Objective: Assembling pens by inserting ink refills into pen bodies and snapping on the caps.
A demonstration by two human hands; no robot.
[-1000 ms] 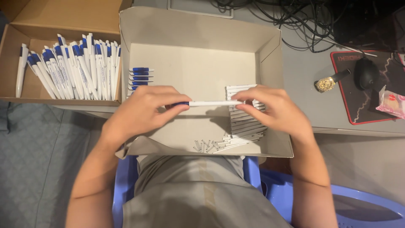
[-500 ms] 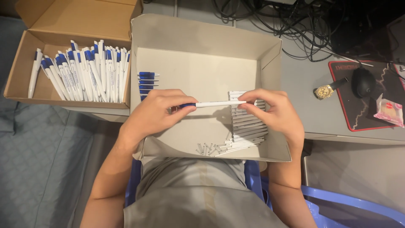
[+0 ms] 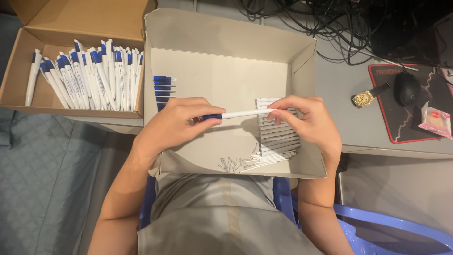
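**Two hands hold one pen level over the grey tray**

A slim white plastic pen with a dark blue end (image 3: 234, 114) lies level between both hands, above the middle of the shallow grey cardboard tray (image 3: 302, 56). The left hand (image 3: 177, 123) is curled around the blue end, thumb and fingers pinched closed on it. The right hand (image 3: 309, 120) pinches the white end between its fingertips (image 3: 282, 112), the other fingers bent loosely. The span of white barrel between the two grips is bare and straight; whether the blue piece is fully seated on the barrel is hard to tell, since the left fingers cover the joint.

Inside the tray, directly under the right hand, lies a stack of white pen barrels (image 3: 278, 137). Toward the tray's near wall lies a scatter of small metal springs (image 3: 231, 164). Against the tray's left wall, beyond the left hand, sits a short row of blue pen tips (image 3: 163, 87).

Left of the tray stands an open brown cardboard box (image 3: 19, 66) holding finished white and blue pens (image 3: 89, 78). Right of the tray, on the desk, lies a black computer mouse (image 3: 406, 88).
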